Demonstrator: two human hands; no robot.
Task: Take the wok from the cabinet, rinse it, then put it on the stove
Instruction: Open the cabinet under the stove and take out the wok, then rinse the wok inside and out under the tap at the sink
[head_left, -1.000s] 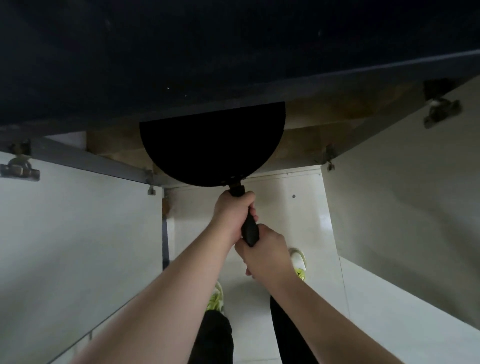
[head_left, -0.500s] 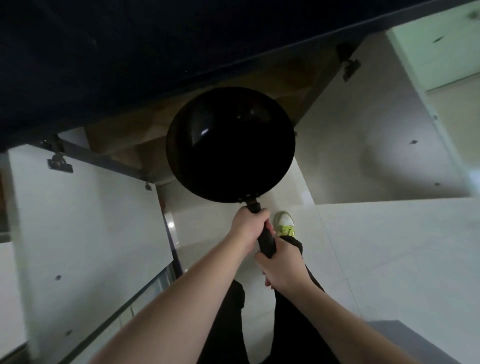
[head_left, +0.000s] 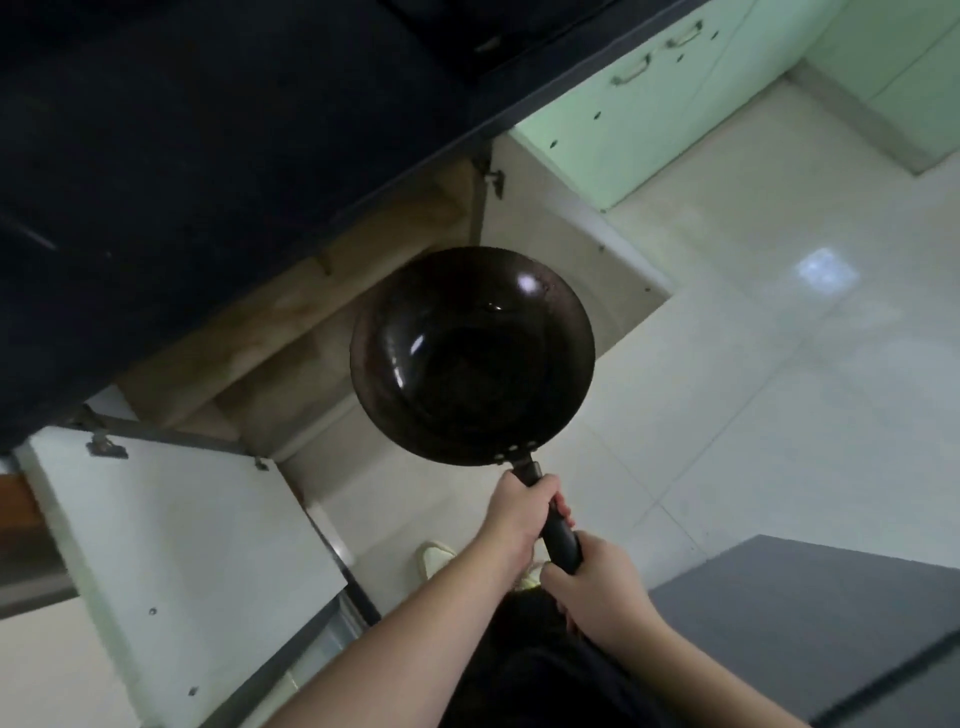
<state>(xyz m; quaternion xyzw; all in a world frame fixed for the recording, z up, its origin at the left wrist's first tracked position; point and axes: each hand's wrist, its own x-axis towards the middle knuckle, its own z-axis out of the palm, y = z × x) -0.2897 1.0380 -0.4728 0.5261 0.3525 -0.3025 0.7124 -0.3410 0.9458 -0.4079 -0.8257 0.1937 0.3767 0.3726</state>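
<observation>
The black wok (head_left: 471, 358) hangs in the air in front of the open cabinet (head_left: 291, 364), fully outside it, its shiny inside facing me. Its black handle (head_left: 558, 535) points down toward me. My left hand (head_left: 514, 519) grips the handle close to the bowl. My right hand (head_left: 597, 587) grips the handle's end just below. The dark countertop (head_left: 208, 156) fills the upper left. What looks like the stove (head_left: 519, 31) is a dark recessed shape at its top edge.
Two white cabinet doors stand open: the left door (head_left: 171, 571) and the right door (head_left: 561, 260). Pale green cabinets (head_left: 675, 93) with handles run on the right. The glossy tiled floor (head_left: 779, 389) lies below; a grey surface (head_left: 810, 613) sits at the lower right.
The wok has come out from under the countertop and moved right and toward me, both hands still on its handle. My view has swung right, showing more floor and the green cabinets.
</observation>
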